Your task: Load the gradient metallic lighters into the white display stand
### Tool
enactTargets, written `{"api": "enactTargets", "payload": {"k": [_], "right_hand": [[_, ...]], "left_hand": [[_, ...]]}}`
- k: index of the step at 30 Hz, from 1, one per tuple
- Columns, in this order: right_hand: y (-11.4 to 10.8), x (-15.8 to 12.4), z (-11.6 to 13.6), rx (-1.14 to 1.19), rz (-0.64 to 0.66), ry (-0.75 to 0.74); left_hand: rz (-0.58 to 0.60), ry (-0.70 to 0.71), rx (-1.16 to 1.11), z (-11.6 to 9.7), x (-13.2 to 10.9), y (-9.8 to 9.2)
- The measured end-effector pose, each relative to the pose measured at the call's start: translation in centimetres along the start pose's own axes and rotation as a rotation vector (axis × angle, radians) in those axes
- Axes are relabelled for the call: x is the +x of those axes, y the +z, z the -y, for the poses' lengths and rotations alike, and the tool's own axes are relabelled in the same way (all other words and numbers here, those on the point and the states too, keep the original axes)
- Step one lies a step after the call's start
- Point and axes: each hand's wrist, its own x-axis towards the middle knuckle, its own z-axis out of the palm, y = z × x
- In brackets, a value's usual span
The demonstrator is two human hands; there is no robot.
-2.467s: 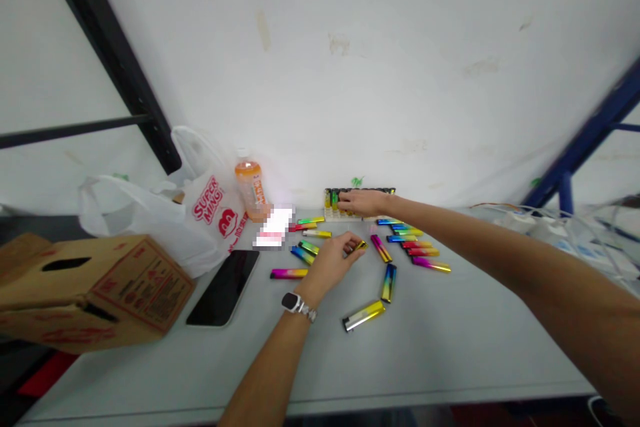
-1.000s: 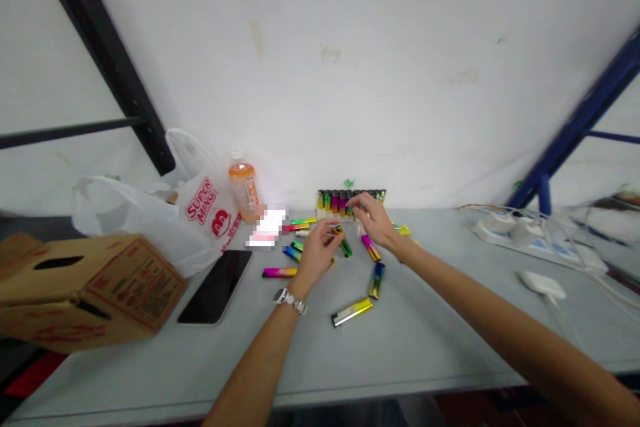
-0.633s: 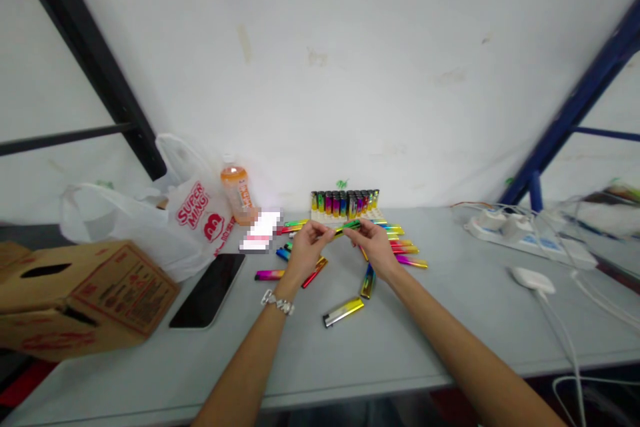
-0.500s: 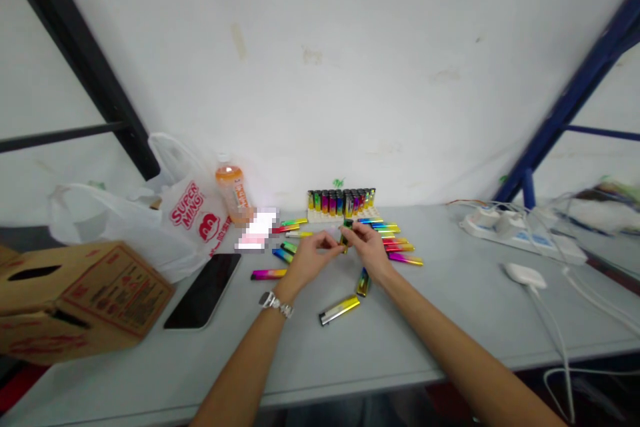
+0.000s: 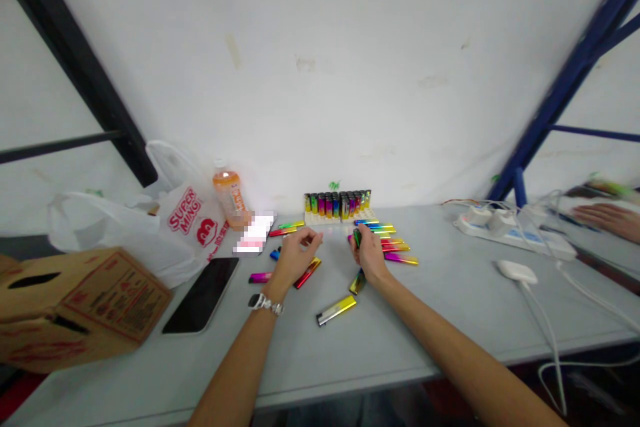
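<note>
My right hand (image 5: 369, 257) is closed on a green lighter (image 5: 357, 237), held upright just above the grey table (image 5: 430, 333). My left hand (image 5: 294, 257), with a watch (image 5: 265, 303) on its wrist, hovers apart from it with loosely bent fingers and nothing in them. A white tray (image 5: 338, 204) of upright lighters stands by the wall behind both hands. Loose lighters lie around: a yellow-silver one (image 5: 336, 310) in front, a red one (image 5: 307, 273) under my left hand, a magenta one (image 5: 260, 277), and several stacked at the right (image 5: 395, 248).
A black phone (image 5: 201, 294) and a cardboard box (image 5: 75, 300) lie at the left, with a white plastic bag (image 5: 187, 221) and an orange drink bottle (image 5: 229, 193) behind. A power strip (image 5: 505, 230), a white adapter (image 5: 516, 271) and cables sit at the right. Another person's hand (image 5: 606, 219) rests far right.
Both hands came together on the green lighter, then parted. My right hand keeps it and my left hand has let go. The view has drifted to the right.
</note>
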Motion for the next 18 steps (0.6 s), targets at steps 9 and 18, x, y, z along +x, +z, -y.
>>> {"api": "enactTargets", "payload": {"k": [9, 18], "right_hand": [[-0.2, 0.0, 0.1, 0.038, 0.031, 0.011], [-0.4, 0.4, 0.1, 0.059, 0.194, -0.118]], "left_hand": [[0.084, 0.019, 0.034, -1.2, -0.4, 0.8], [0.14, 0.05, 0.207, -0.1, -0.5, -0.3]]}}
